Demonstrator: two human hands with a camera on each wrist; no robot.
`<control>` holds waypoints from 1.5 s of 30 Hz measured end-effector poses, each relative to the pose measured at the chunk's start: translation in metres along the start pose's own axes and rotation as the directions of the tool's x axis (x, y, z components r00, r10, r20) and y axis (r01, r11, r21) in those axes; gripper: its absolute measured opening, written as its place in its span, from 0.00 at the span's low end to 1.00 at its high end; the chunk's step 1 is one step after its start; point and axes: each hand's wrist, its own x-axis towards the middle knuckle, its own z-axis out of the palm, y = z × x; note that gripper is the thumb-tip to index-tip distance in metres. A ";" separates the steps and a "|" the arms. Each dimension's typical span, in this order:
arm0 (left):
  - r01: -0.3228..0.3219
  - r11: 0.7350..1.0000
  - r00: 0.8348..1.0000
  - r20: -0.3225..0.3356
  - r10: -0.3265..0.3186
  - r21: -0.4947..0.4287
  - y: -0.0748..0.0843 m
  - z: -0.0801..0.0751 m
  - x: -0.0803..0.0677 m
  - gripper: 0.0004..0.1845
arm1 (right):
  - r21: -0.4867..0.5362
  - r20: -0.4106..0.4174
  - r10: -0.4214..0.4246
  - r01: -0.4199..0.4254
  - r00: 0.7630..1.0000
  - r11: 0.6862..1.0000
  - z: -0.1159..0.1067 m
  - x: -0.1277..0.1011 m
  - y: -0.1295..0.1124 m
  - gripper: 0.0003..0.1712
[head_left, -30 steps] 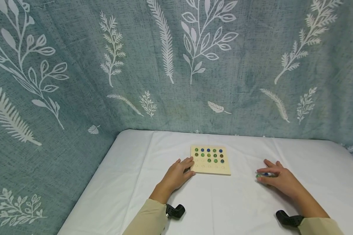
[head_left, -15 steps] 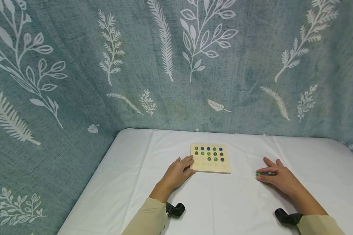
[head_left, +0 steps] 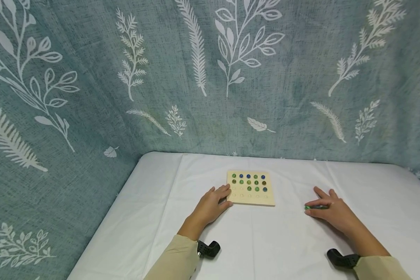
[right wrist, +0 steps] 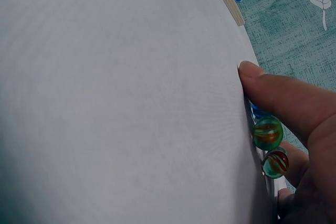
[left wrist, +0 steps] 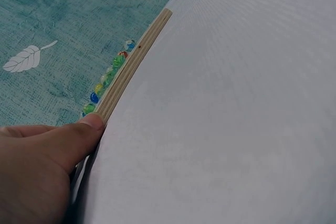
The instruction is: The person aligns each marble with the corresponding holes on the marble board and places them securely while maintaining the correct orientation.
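Head view: wooden board (head_left: 251, 193) between hands, marbles (head_left: 248, 182) aboard

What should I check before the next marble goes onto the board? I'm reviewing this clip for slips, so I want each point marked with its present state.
1. Board steadied: ok. The left hand rests against the near left corner of the wooden board.
2. Free holes: ok. The two near rows of the board look unfilled, and part of the third row too.
3. Loose marbles within reach: ok. The right hand lies over the loose marbles on the white cloth.
4. One marble pinched: cannot tell. The fingers touch several, but no single grip shows.
5. Path to the board: ok. Only bare cloth lies between the right hand and the board.
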 end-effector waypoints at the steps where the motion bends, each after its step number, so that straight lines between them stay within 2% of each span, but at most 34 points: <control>1: -0.001 1.000 1.000 0.000 0.001 0.001 0.000 -0.001 0.000 0.29 | -0.003 -0.001 0.000 0.000 1.000 1.000 0.000 0.000 0.000 0.26; 11: -0.010 1.000 1.000 -0.006 0.010 0.005 -0.002 -0.004 0.002 0.29 | -0.001 0.010 0.020 -0.020 1.000 1.000 0.000 0.005 -0.001 0.27; 16: -0.009 1.000 1.000 -0.006 0.009 0.001 -0.002 -0.003 0.002 0.29 | 0.024 0.019 0.063 -0.063 0.998 0.998 -0.001 0.007 -0.005 0.31; 20: -0.005 1.000 1.000 0.001 0.005 0.013 -0.002 -0.002 0.003 0.30 | 0.046 0.018 0.079 -0.080 0.997 0.996 -0.003 0.012 -0.015 0.34; 24: 0.001 1.000 1.000 0.004 -0.001 0.022 -0.002 -0.002 0.003 0.30 | 0.045 -0.006 0.054 -0.053 0.999 0.998 0.001 0.020 -0.036 0.34; 29: 0.001 1.000 1.000 0.002 -0.001 0.013 -0.002 -0.002 0.002 0.29 | 0.073 -0.077 0.006 0.000 0.997 0.997 0.019 0.036 -0.067 0.33; 36: 0.005 1.000 1.000 0.008 -0.005 0.005 -0.001 -0.001 0.000 0.29 | 0.090 -0.158 0.002 0.012 0.987 0.996 0.056 0.061 -0.097 0.27; 40: -0.006 1.000 1.000 0.006 0.006 0.016 -0.001 -0.001 0.000 0.29 | 0.075 -0.167 0.001 0.012 0.986 0.997 0.078 0.073 -0.109 0.23; 45: -0.005 1.000 1.000 0.011 0.004 0.019 -0.001 -0.001 0.000 0.29 | -0.003 -0.150 -0.044 0.044 0.988 0.999 0.101 0.085 -0.124 0.20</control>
